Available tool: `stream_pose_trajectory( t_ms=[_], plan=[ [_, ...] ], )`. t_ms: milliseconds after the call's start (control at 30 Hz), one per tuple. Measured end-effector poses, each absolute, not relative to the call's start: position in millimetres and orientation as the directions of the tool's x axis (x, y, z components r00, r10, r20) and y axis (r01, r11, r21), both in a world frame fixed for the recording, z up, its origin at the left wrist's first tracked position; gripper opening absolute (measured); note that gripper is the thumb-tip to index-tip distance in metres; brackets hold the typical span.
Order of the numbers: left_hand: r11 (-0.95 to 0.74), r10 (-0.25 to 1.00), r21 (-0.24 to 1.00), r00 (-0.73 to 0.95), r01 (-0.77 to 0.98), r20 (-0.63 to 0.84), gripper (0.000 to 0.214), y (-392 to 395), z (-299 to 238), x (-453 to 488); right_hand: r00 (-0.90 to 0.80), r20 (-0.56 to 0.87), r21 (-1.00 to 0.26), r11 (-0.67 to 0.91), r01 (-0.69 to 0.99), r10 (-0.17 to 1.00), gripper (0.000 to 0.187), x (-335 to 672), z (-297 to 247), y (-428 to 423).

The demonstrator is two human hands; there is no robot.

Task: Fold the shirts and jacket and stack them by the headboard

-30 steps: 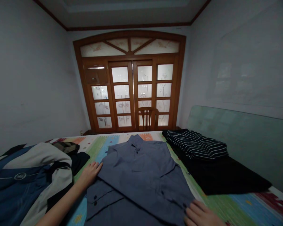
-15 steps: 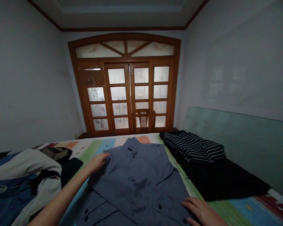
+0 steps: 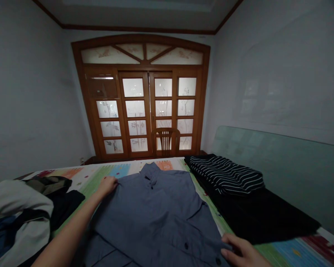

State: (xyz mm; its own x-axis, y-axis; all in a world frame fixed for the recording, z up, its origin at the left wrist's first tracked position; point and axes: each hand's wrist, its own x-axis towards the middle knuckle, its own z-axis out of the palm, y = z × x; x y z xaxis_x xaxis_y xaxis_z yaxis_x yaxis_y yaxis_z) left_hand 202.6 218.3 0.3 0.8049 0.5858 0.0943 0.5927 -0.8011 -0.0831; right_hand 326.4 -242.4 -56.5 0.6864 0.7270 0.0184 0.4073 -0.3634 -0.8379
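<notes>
A grey-blue buttoned shirt [image 3: 153, 211] lies flat on the bed, collar pointing away from me. My left hand [image 3: 107, 184] reaches far out to the shirt's left shoulder and its fingers are curled on the fabric edge there. My right hand [image 3: 241, 252] sits at the lower right, fingers bent and pinching the shirt's near right hem by the dark buttons.
A black-and-white striped garment [image 3: 225, 174] lies folded on a black cloth [image 3: 264, 215] to the right, beside a pale green headboard [image 3: 281, 167]. A heap of jackets [image 3: 19, 215] is piled at the left. The colourful sheet [image 3: 100, 174], a wooden chair [image 3: 165, 141] and glazed doors lie ahead.
My left hand has slid forward along the shirt's left edge up to the shoulder. My right hand has closed on the right hem. The view has shifted a little to the right.
</notes>
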Motion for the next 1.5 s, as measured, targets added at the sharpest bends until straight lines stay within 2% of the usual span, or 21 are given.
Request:
stream_pose_trajectory(
  t_ms=[67,133,333,500,600,700,800,933,1100,1233,1400,1500],
  plan=[
    [-0.740,0.659,-0.052,0.738,0.671,0.146,0.030,222.8,4.4,199.3,0.721,-0.044,-0.921,-0.307,0.238,0.692,0.042,332.4,-51.0,-240.4],
    [-0.678,0.721,-0.017,0.670,0.734,0.176,0.034,224.7,6.1,198.9,0.752,-0.099,-0.950,-0.288,0.124,0.652,0.048,339.3,-47.0,-238.2],
    [-0.601,0.784,0.019,0.584,0.799,0.211,0.038,214.7,-5.8,210.2,0.796,-0.167,-0.961,-0.278,0.002,0.582,0.048,357.3,-64.9,-234.8],
    [-0.635,0.761,0.001,0.625,0.773,0.171,0.034,207.6,-19.7,210.2,0.842,-0.110,-0.971,-0.237,0.022,0.528,0.055,370.1,-92.0,-232.8],
    [-0.630,0.773,0.017,0.624,0.776,0.116,0.041,208.3,-24.7,202.1,0.856,-0.085,-0.977,-0.211,0.029,0.510,0.056,371.6,-86.7,-229.6],
    [-0.623,0.782,0.059,0.618,0.780,0.077,0.047,211.5,-27.1,192.1,0.843,-0.022,-0.977,-0.192,0.098,0.538,0.053,367.3,-71.5,-228.5],
    [-0.615,0.788,0.123,0.615,0.779,0.044,0.051,218.2,-27.8,184.3,0.823,0.015,-0.950,-0.248,0.189,0.568,0.048,362.8,-62.6,-230.7],
    [-0.580,0.802,0.228,0.597,0.782,-0.010,0.045,229.2,-27.7,180.7,0.818,0.036,-0.878,-0.373,0.300,0.574,0.045,364.3,-65.0,-233.6],
    [-0.553,0.794,0.360,0.606,0.752,-0.047,0.037,231.6,-29.1,184.9,0.814,0.274,-0.735,-0.435,0.521,0.513,0.037,371.1,-71.2,-232.0],
    [-0.492,0.825,0.421,0.563,0.762,-0.056,0.028,231.4,-32.1,188.4,0.720,0.369,-0.544,-0.492,0.680,0.587,0.037,369.1,-79.8,-230.9],
    [-0.426,0.868,0.473,0.496,0.771,-0.027,0.026,238.1,-36.8,188.9,0.599,0.452,-0.280,-0.533,0.798,0.661,0.038,360.6,-88.1,-230.0],
    [-0.395,0.880,0.497,0.473,0.772,-0.034,0.025,240.8,-38.9,188.2,0.533,0.407,-0.177,-0.508,0.843,0.742,0.037,357.5,-89.3,-227.6]
  ],
)
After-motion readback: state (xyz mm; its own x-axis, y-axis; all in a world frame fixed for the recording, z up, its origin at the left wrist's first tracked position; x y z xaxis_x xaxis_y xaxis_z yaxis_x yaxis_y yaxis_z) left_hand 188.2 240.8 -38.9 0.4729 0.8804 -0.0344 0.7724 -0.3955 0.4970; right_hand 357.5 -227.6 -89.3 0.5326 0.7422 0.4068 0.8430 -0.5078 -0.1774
